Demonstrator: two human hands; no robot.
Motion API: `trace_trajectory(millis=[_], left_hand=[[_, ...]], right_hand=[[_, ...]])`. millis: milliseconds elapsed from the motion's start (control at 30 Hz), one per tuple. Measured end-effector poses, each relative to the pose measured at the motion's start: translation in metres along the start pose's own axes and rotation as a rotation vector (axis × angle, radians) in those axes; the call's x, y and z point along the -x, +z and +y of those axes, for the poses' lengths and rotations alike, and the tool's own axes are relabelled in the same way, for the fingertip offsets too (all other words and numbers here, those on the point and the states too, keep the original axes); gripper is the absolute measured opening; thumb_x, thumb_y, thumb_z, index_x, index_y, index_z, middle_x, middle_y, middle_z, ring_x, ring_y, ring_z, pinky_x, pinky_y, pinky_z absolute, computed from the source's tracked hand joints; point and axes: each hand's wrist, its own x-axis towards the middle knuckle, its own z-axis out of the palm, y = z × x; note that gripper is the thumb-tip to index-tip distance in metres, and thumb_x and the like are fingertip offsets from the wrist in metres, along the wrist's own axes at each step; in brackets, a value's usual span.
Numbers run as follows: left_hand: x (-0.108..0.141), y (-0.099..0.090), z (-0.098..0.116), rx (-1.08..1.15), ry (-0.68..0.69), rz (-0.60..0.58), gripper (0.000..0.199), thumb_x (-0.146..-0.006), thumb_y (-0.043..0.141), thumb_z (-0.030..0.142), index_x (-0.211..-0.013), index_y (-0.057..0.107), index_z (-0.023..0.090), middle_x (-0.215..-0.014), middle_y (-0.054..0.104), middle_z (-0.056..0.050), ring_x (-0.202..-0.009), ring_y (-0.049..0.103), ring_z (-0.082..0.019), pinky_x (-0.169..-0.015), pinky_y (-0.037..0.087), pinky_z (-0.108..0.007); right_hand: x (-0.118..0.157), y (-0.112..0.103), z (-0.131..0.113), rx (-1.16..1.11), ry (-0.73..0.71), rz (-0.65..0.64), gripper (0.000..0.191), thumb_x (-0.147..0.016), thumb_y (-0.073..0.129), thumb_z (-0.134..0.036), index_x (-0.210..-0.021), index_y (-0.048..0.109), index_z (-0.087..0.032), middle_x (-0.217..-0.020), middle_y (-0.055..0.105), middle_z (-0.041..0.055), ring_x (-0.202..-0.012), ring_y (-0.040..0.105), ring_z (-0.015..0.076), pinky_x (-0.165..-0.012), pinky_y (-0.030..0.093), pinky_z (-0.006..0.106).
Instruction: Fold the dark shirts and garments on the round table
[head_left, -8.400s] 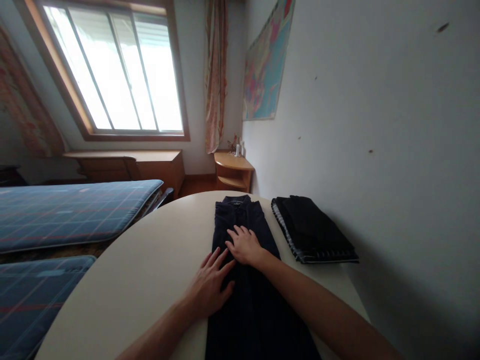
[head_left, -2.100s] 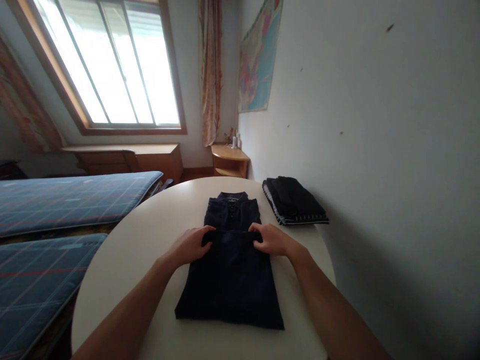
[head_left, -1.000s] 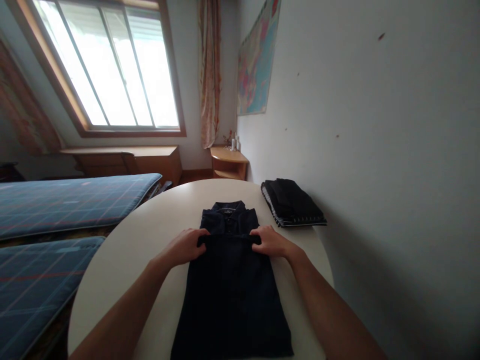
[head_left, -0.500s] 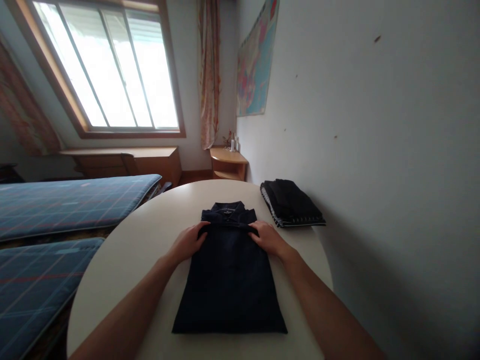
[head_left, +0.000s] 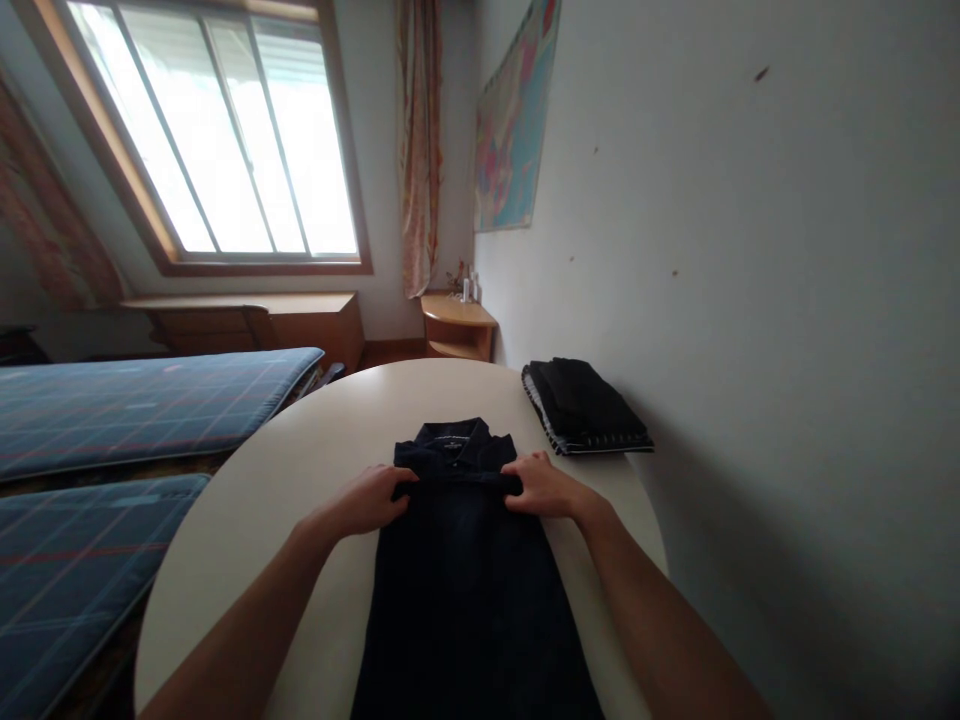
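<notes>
A dark navy collared shirt [head_left: 469, 590] lies folded lengthwise on the round table, its collar at the far end and its near end running out of the bottom of the view. A folded-over edge crosses it just below the collar. My left hand [head_left: 379, 497] grips the left end of that edge, fingers on top and thumb beneath. At the right end, my right hand [head_left: 541, 487] pinches the same edge in the same way. Both hands are level with each other, a shirt's width apart.
The pale round table [head_left: 247, 520] fills the foreground. A stack of folded dark clothes [head_left: 589, 405] rests at its right edge, close to the white wall [head_left: 787, 350]. Beds with blue plaid mattresses [head_left: 135, 410] stand to the left. Behind are a desk [head_left: 315, 325] and a corner shelf [head_left: 457, 312].
Both hands have moved toward me with the shirt between them. Its collar sits nearer, and its near end has slid out of view at the bottom.
</notes>
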Motion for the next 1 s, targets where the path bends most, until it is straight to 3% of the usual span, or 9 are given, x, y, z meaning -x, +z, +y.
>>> trace_trajectory(millis=[100, 200, 267, 333, 533, 667, 833, 933, 1000], left_hand=[[-0.002, -0.007, 0.001, 0.042, 0.022, 0.067, 0.035, -0.077, 0.055, 0.023, -0.108, 0.072, 0.024, -0.102, 0.074, -0.006, -0.096, 0.068, -0.026, -0.089, 0.051, -0.036], [-0.006, -0.011, 0.002, 0.09, 0.04, 0.26, 0.035, -0.084, 0.049, 0.023, -0.112, 0.069, 0.024, -0.108, 0.072, -0.004, -0.098, 0.067, -0.023, -0.091, 0.05, -0.034], [-0.011, -0.007, 0.0, 0.112, 0.032, 0.381, 0.035, -0.088, 0.044, 0.024, -0.115, 0.067, 0.024, -0.11, 0.071, -0.004, -0.1, 0.066, -0.022, -0.092, 0.05, -0.034], [-0.018, 0.002, -0.006, 0.126, 0.014, 0.433, 0.036, -0.091, 0.04, 0.026, -0.116, 0.065, 0.024, -0.112, 0.07, -0.004, -0.101, 0.065, -0.022, -0.094, 0.05, -0.034], [-0.029, 0.024, -0.023, 0.109, -0.028, 0.297, 0.037, -0.09, 0.043, 0.025, -0.122, 0.062, 0.021, -0.12, 0.068, -0.007, -0.11, 0.063, -0.025, -0.101, 0.046, -0.039], [-0.023, 0.016, -0.018, 0.059, -0.05, 0.216, 0.039, -0.085, 0.05, 0.026, -0.121, 0.064, 0.023, -0.12, 0.069, -0.007, -0.112, 0.063, -0.027, -0.101, 0.046, -0.04], [-0.009, 0.002, -0.012, 0.06, 0.009, 0.09, 0.041, -0.076, 0.055, 0.022, -0.115, 0.068, 0.024, -0.112, 0.073, -0.007, -0.105, 0.066, -0.028, -0.095, 0.048, -0.038], [-0.004, -0.003, -0.009, 0.111, 0.033, 0.075, 0.039, -0.075, 0.053, 0.019, -0.11, 0.069, 0.024, -0.104, 0.073, -0.006, -0.097, 0.068, -0.025, -0.088, 0.05, -0.036], [-0.005, -0.005, -0.007, 0.134, 0.012, 0.125, 0.034, -0.077, 0.052, 0.021, -0.108, 0.068, 0.023, -0.098, 0.073, -0.005, -0.091, 0.068, -0.024, -0.084, 0.051, -0.034]], right_hand=[[-0.002, -0.001, 0.003, -0.004, -0.045, 0.106, 0.006, -0.074, 0.066, -0.026, -0.075, 0.066, -0.02, -0.076, 0.069, 0.0018, -0.082, 0.062, 0.0204, -0.091, 0.034, 0.037], [-0.007, 0.0, 0.007, -0.029, -0.031, 0.314, 0.012, -0.081, 0.065, -0.027, -0.09, 0.069, -0.02, -0.088, 0.071, 0.0043, -0.088, 0.063, 0.0209, -0.091, 0.036, 0.036], [-0.013, 0.003, 0.01, -0.04, -0.007, 0.437, 0.016, -0.087, 0.06, -0.027, -0.098, 0.068, -0.02, -0.097, 0.071, 0.0067, -0.095, 0.062, 0.0217, -0.091, 0.039, 0.035], [-0.02, 0.009, 0.014, -0.044, 0.012, 0.476, 0.017, -0.09, 0.057, -0.025, -0.103, 0.067, -0.019, -0.103, 0.07, 0.0081, -0.099, 0.062, 0.0221, -0.092, 0.041, 0.034], [-0.031, 0.028, 0.026, -0.112, 0.041, 0.317, 0.027, -0.088, 0.057, -0.017, -0.113, 0.067, -0.016, -0.114, 0.069, 0.0109, -0.107, 0.063, 0.0223, -0.097, 0.044, 0.033], [-0.024, 0.022, 0.025, -0.108, 0.039, 0.244, 0.032, -0.082, 0.061, -0.019, -0.113, 0.068, -0.016, -0.112, 0.071, 0.0108, -0.104, 0.065, 0.0238, -0.094, 0.046, 0.033], [-0.006, 0.007, 0.013, -0.144, -0.018, 0.09, 0.022, -0.079, 0.064, -0.025, -0.098, 0.073, -0.021, -0.093, 0.075, 0.0046, -0.084, 0.069, 0.0214, -0.076, 0.046, 0.027], [-0.001, 0.002, 0.01, -0.173, -0.036, 0.091, 0.018, -0.079, 0.063, -0.024, -0.094, 0.073, -0.021, -0.089, 0.075, 0.0036, -0.08, 0.068, 0.0201, -0.072, 0.045, 0.026], [-0.002, 0.0, 0.01, -0.185, -0.05, 0.144, 0.017, -0.081, 0.061, -0.023, -0.093, 0.072, -0.02, -0.088, 0.074, 0.0041, -0.079, 0.067, 0.0198, -0.073, 0.045, 0.027]])
